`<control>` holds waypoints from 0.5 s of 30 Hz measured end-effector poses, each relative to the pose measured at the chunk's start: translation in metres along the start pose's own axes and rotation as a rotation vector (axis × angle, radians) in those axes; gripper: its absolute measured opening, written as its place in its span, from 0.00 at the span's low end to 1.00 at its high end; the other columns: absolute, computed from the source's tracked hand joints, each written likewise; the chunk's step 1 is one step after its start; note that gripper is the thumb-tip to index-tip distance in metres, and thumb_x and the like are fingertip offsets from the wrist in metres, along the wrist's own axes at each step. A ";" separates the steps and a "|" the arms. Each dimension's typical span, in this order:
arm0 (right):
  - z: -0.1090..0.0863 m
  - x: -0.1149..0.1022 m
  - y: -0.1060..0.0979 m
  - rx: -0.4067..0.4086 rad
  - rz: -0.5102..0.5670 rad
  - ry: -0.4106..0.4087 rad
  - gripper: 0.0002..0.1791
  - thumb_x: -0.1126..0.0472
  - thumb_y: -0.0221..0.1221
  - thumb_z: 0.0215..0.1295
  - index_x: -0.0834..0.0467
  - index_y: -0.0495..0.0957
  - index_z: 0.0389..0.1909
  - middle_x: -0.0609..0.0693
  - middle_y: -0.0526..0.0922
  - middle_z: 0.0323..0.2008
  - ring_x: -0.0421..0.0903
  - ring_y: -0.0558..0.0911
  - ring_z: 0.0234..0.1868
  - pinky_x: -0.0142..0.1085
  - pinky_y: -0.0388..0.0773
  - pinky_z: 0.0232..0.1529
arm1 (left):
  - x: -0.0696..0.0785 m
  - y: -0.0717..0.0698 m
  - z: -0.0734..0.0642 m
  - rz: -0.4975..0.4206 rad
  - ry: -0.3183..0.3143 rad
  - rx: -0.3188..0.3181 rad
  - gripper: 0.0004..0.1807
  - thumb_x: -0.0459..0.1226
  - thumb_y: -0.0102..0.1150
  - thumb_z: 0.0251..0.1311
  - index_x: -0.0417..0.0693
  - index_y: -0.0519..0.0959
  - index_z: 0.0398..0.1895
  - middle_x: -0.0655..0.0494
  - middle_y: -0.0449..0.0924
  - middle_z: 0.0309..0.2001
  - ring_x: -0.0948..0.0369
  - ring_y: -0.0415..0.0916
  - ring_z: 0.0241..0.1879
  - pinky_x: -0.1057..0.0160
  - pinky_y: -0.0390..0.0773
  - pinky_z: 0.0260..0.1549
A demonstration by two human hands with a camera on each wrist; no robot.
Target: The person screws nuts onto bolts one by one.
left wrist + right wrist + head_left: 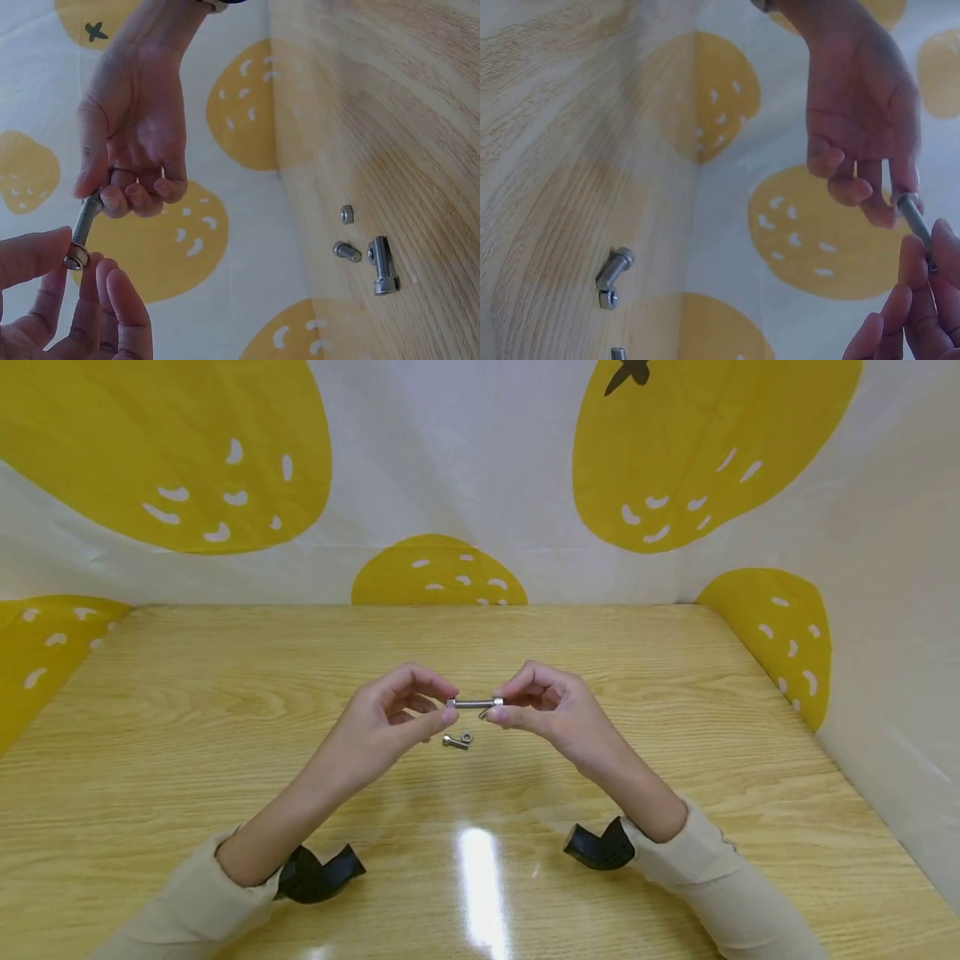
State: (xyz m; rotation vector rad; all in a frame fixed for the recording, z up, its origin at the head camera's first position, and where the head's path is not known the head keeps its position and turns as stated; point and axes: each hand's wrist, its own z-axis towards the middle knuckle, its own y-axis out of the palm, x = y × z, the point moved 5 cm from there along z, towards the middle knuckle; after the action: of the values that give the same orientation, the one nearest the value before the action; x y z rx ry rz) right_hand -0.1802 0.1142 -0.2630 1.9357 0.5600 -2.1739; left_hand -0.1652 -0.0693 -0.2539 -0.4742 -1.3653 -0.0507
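Holding a bolt [474, 703] up off the tabletop [187, 718], roughly level, spanning both grips. With the left grip [369, 720], pinching a nut [76, 256] at one end between thumb and fingertips, closed to about its width; with the right grip [572, 717], pinching the other end, seemingly the head [497, 702], just as narrowly.

By the look of it, busy turning the nut near the bolt's tip; impossible to judge from one moment whether driving on or backing off. For the next move, best to steady the head, line up nut and shank, and twist with fingertips alone, without tilting enough to cross the thread. Small, smooth metal: probably easy to drop.

Down on the tabletop, a loose bolt [455, 742] with a spare nut [467, 737] touching or just beside it; near these, a short bolt [346, 251] and another nut [346, 214], apart from each other.

As for room: broad wood to left and right, side edges well apart from both grips. Far edge well beyond, against a hanging cloth [457, 460]. Tightest between the grips, with only the bolt's length for moving fingers. Below, mind the loose pieces when lowering.
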 end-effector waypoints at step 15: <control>0.000 0.000 0.000 -0.006 0.004 -0.029 0.09 0.66 0.63 0.56 0.62 0.75 0.36 0.48 0.79 0.34 0.45 0.79 0.36 0.36 0.78 0.42 | 0.000 0.003 0.001 -0.006 -0.015 -0.041 0.12 0.39 0.51 0.66 0.39 0.72 0.46 0.47 0.82 0.35 0.57 0.79 0.32 0.62 0.79 0.33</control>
State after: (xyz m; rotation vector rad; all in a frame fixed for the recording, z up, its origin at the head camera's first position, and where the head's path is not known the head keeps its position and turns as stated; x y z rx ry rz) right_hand -0.1799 0.1142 -0.2627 1.8978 0.5565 -2.1913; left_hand -0.1650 -0.0662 -0.2551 -0.5056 -1.3825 -0.0802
